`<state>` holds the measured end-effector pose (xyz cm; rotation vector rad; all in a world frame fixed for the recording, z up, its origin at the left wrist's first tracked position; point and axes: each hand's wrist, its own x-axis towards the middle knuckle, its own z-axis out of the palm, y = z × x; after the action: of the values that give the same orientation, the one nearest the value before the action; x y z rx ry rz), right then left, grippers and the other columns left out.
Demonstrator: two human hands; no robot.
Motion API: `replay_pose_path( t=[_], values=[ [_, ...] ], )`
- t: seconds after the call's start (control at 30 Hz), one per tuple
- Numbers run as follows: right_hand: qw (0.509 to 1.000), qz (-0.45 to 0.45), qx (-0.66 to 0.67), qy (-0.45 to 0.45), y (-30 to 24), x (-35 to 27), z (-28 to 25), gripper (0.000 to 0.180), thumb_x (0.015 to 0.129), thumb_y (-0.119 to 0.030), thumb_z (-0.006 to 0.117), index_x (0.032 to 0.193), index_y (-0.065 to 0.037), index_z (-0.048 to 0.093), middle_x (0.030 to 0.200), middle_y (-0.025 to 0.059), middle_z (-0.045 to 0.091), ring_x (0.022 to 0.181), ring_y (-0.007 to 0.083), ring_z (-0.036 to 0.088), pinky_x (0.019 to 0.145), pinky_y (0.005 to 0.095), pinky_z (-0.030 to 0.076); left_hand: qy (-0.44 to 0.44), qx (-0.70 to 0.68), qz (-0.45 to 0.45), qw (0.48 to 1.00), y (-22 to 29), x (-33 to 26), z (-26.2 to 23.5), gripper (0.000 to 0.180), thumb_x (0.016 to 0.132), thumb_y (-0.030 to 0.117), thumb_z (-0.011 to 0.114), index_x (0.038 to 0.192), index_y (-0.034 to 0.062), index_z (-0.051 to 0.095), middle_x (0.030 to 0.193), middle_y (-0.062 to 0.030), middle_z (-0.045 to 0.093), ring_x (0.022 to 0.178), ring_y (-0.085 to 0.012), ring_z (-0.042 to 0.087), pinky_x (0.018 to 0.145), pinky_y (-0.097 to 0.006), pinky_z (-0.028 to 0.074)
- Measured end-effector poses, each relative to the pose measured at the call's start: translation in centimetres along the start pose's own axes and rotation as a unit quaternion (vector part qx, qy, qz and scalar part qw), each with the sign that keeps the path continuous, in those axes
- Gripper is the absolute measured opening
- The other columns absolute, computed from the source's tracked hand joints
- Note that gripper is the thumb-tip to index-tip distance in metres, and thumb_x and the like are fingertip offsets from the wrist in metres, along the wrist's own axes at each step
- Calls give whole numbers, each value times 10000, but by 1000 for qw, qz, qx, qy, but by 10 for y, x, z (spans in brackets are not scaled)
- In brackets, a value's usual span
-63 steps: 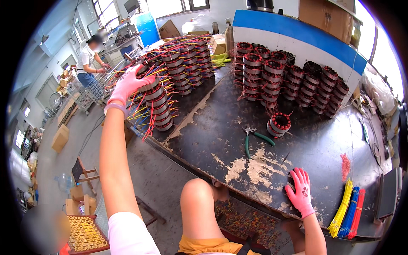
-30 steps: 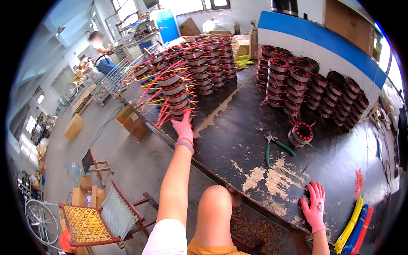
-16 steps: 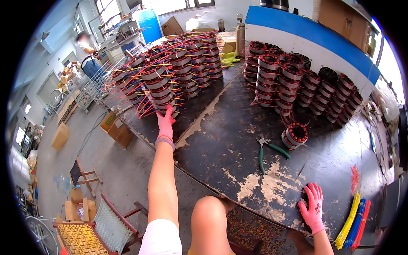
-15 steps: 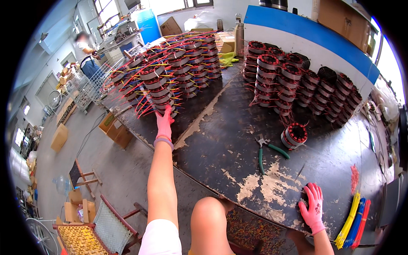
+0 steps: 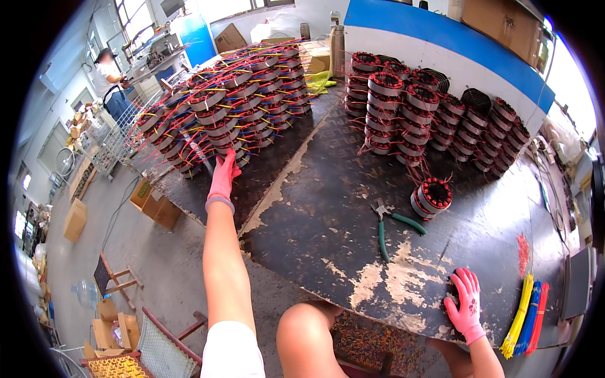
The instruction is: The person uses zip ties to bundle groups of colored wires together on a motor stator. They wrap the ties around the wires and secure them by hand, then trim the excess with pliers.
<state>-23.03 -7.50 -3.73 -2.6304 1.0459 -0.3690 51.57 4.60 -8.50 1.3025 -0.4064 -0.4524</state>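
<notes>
My left hand (image 5: 222,179), in a pink glove, reaches to the foot of the front stack of wound stator cores (image 5: 217,116) on the left. These grey rings have red, blue and yellow leads sticking out. The fingers look bent in at the stack, their tips partly hidden. A thin pale rod-like shape (image 5: 200,151) shows just beside them; its kind is unclear. My right hand (image 5: 466,305), also gloved in pink, lies on the table with its fingers extended, holding nothing. Green-handled cutting pliers (image 5: 386,220) lie with jaws apart near a single stator core (image 5: 432,198).
More stator cores (image 5: 384,110) stand in stacks at the back right. Yellow, blue and red cable-tie bundles (image 5: 528,315) lie at the right edge. A cardboard box (image 5: 154,205) and stools (image 5: 167,346) are on the floor. A person (image 5: 108,82) stands far left.
The whole view has shifted, moving the table and stacks left and up in the picture. My left hand stays by the front stack's foot; the pale rod-like shape now shows beside it. My right hand stays put.
</notes>
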Motion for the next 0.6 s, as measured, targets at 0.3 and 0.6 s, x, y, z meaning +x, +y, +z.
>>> replay_pose_path(
  t=[0.3, 0.6],
  values=[
    [999, -14, -9, 31, 0, 0, -5, 613, 831, -235, 721, 1393, -41, 574, 1504, 182, 516, 1452, 405, 399, 1224, 549, 267, 34, 68, 24, 997, 3, -3, 25, 859, 926, 571, 713, 1535, 73, 368, 1269, -64, 593, 962, -182, 588, 830, -352, 544],
    [981, -90, 20, 173, -18, 145, -12, 570, 900, -278, 728, 1421, -110, 568, 1468, 144, 556, 1181, 351, 641, 989, 462, 526, 84, -12, 64, 994, -25, -141, 63, 773, 1005, 384, 678, 1577, 10, 316, 1531, -134, 448, 1310, -246, 489, 1124, -414, 405]
  ],
)
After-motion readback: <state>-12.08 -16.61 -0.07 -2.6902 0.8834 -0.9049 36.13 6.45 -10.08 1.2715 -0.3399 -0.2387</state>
